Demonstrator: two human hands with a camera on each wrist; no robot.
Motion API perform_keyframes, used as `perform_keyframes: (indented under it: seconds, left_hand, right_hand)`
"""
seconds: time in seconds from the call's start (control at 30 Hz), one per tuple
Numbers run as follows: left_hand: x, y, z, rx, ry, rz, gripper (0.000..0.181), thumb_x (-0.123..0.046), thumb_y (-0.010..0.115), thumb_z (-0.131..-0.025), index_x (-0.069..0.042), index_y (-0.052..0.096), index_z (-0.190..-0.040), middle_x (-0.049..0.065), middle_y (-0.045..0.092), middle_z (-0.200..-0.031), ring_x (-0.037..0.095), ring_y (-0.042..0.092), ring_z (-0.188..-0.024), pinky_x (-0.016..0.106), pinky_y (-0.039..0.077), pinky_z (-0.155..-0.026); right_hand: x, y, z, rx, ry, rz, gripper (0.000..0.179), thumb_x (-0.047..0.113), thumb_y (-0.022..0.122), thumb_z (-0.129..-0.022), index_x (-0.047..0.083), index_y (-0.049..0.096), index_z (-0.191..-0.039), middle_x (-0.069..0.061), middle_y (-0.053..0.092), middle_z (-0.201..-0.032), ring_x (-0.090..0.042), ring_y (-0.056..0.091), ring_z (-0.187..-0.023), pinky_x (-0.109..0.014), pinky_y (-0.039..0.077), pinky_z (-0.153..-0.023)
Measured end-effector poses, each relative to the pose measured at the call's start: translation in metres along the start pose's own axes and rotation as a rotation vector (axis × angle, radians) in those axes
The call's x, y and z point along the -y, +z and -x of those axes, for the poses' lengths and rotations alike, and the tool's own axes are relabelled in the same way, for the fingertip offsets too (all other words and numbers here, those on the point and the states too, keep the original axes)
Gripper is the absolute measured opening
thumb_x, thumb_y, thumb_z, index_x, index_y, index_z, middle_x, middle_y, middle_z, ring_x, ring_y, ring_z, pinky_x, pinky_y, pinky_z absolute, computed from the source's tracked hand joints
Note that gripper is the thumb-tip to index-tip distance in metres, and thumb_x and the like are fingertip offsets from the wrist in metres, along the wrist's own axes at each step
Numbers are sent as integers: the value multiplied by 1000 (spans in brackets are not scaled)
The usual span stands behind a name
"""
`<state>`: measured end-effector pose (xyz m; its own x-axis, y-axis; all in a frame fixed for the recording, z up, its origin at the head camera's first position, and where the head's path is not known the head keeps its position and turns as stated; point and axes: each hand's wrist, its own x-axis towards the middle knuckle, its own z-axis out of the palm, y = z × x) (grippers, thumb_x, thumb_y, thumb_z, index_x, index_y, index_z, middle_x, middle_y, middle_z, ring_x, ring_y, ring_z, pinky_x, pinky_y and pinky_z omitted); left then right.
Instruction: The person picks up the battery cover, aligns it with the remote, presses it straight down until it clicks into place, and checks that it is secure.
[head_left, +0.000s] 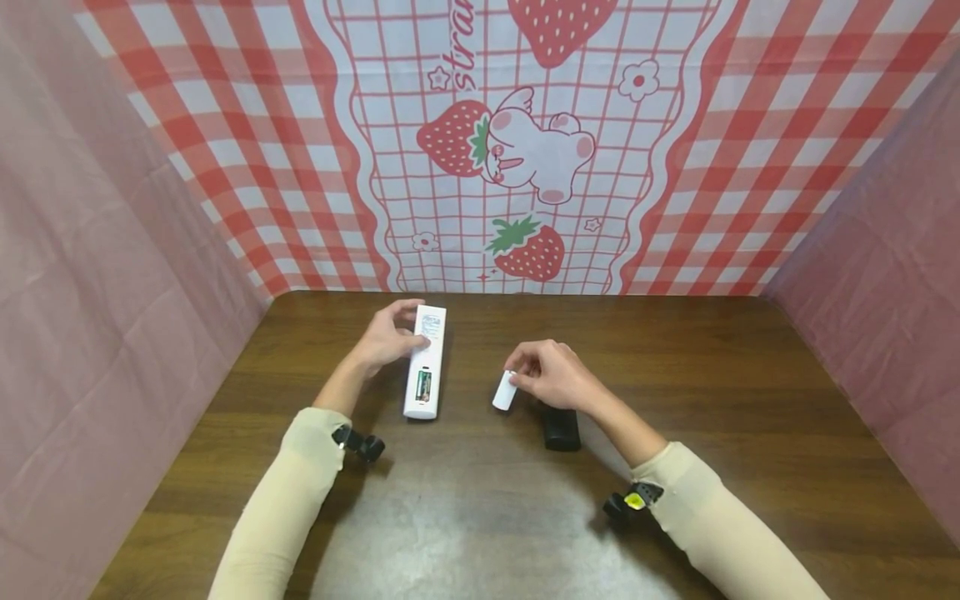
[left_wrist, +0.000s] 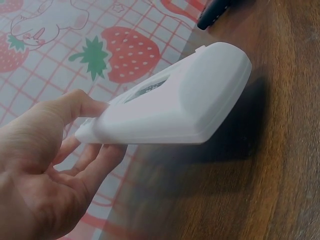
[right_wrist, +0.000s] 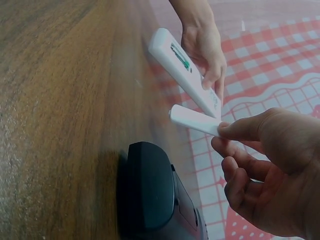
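Observation:
My left hand grips a white remote control, thumb on its back and fingers beneath it. The back faces up, and its battery compartment is uncovered, with something green and dark inside. In the left wrist view the remote is held tilted above the table. Between thumb and fingertips, my right hand pinches a small white battery cover, apart from the remote in the head view. Below that hand lies a black device, partly hidden by it; the right wrist view gives its rounded end.
The brown wooden table carries these things. A strawberry-patterned cloth hangs along the back edge. Pinkish curtains stand at both sides. Each wrist bears a black strap with a small camera.

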<state>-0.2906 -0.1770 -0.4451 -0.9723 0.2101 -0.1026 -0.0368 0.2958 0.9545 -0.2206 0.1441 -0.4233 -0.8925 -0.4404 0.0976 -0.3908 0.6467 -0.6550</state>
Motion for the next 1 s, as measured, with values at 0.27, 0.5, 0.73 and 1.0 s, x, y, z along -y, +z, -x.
perform_keyframes:
  seconds: [0.27, 0.5, 0.73, 1.0]
  left_hand:
    - [-4, 3, 3, -5, 10, 5, 83, 11, 74, -96, -2, 41, -171, 32, 52, -162, 24, 75, -103, 32, 74, -83]
    - [-5, 4, 2, -7, 12, 17, 84, 11, 74, -96, -3, 41, -171, 31, 52, -162, 22, 74, -100, 31, 73, -82]
    - [-6, 8, 2, -6, 29, 31, 85, 13, 74, -94, -2, 41, -171, 32, 51, -161, 19, 75, -96, 31, 73, -79]
    - [-8, 12, 3, -3, 39, 36, 86, 14, 75, -93, -2, 42, -170, 31, 51, -160, 18, 74, -96, 29, 72, -78]
  right_hand:
    - [-2, -4, 5, -15, -6, -14, 8, 9, 85, -98, 7, 83, -106, -6, 77, -87, -12, 61, -76, -23, 46, -66]
    - [-8, -9, 10, -37, -14, -10, 8, 8, 85, -98, 6, 83, -105, -7, 78, -86, -11, 61, -76, -21, 48, -67]
    - [-11, -11, 11, -47, -10, -16, 8, 7, 85, -98, 5, 83, -105, -7, 76, -86, -12, 60, -76, -21, 46, -66]
    - [-18, -15, 15, -57, -14, -27, 7, 6, 84, -98, 5, 82, -105, -6, 76, -84, -13, 58, -75, -21, 44, -64]
